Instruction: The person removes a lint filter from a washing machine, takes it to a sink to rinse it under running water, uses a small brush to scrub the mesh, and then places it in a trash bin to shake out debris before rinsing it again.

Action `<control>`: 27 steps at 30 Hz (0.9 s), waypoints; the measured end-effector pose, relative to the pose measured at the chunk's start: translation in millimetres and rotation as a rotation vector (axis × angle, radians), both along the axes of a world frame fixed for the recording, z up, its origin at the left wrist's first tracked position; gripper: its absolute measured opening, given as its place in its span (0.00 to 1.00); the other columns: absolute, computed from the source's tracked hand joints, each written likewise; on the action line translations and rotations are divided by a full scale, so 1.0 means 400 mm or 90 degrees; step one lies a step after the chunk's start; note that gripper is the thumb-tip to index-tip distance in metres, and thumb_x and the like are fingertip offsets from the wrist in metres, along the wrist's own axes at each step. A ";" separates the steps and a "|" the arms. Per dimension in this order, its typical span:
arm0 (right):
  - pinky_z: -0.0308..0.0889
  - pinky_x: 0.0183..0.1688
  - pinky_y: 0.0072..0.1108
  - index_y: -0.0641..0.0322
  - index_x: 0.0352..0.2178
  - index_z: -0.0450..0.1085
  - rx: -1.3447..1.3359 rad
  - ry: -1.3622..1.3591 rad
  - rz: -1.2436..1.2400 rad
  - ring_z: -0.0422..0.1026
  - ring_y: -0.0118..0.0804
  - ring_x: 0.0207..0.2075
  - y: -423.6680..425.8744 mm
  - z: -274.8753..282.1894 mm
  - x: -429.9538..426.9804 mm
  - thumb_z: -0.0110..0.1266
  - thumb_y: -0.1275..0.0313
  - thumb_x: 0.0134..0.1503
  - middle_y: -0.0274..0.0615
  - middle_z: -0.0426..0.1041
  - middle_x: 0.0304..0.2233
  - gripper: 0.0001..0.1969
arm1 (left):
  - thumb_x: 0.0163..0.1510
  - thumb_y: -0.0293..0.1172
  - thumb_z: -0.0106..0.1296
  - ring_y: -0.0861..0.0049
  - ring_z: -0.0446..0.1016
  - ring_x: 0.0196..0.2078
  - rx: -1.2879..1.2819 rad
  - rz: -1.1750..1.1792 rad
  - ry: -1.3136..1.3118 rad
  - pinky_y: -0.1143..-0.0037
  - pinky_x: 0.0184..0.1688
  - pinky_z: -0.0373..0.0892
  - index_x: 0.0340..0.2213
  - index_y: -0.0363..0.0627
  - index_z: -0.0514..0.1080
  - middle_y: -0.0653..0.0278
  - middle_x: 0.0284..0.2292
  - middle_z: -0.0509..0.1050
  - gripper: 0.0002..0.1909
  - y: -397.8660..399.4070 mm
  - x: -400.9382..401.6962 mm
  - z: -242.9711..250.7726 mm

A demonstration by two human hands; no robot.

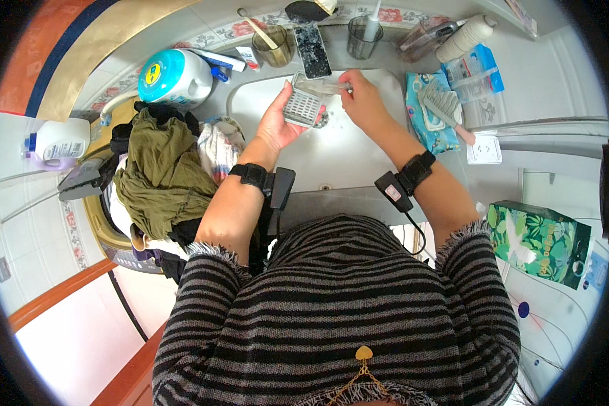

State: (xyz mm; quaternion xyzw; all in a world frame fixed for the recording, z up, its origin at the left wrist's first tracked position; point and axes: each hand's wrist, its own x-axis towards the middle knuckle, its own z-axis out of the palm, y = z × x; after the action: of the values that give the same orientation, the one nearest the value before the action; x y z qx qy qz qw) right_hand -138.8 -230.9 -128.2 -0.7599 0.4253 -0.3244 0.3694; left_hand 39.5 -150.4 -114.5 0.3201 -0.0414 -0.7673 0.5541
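Observation:
Over the white sink basin (304, 157), my left hand (278, 117) holds a small grey slotted plastic soap dish (303, 107) tilted, with its holes facing up. My right hand (361, 96) pinches a translucent, brush-like tool (325, 87), whose far end lies against the top part of the dish. The exact kind of this tool is not clear. Beyond the dish a dark, wet-looking rectangular panel (312, 49) stands at the back of the sink. Small grey bits or drops show in the basin beside the dish.
Clothes (167, 172) are heaped on a washing machine at left, near a detergent jug (175, 78). Behind the basin stand a cup with a toothbrush (274, 45) and another cup (364, 43). At right lie a wipes pack (431, 111) and a hairbrush (444, 109).

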 end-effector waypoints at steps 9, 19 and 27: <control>0.63 0.28 0.19 0.61 0.29 0.71 -0.044 -0.014 0.137 0.68 0.30 0.24 0.101 0.080 0.014 0.54 0.74 0.45 0.39 0.68 0.24 0.07 | 0.52 0.53 0.42 0.61 0.67 0.45 -0.014 0.042 -0.008 0.64 0.46 0.64 0.47 0.42 0.60 0.53 0.44 0.67 0.29 -0.004 -0.012 0.024; 0.64 0.37 0.23 0.61 0.42 0.66 -0.111 -0.087 0.144 0.67 0.40 0.34 0.116 0.057 0.068 0.48 0.81 0.44 0.43 0.67 0.35 0.19 | 0.52 0.57 0.40 0.67 0.63 0.48 -0.010 0.014 0.004 0.66 0.50 0.60 0.45 0.44 0.62 0.57 0.44 0.66 0.30 -0.010 -0.058 0.031; 0.62 0.30 0.30 0.62 0.37 0.67 -0.368 0.245 0.090 0.65 0.43 0.31 0.088 0.079 0.050 0.50 0.75 0.44 0.42 0.64 0.29 0.15 | 0.53 0.53 0.39 0.62 0.66 0.46 -0.078 0.035 0.050 0.63 0.50 0.61 0.46 0.41 0.61 0.54 0.45 0.66 0.28 -0.019 -0.026 0.023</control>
State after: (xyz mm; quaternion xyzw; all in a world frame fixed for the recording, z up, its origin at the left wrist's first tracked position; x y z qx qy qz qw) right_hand -118.8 -195.6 -96.4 -0.9080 0.3240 -0.2554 0.0735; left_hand 28.9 -157.9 -105.3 0.2563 -0.0578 -0.7599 0.5946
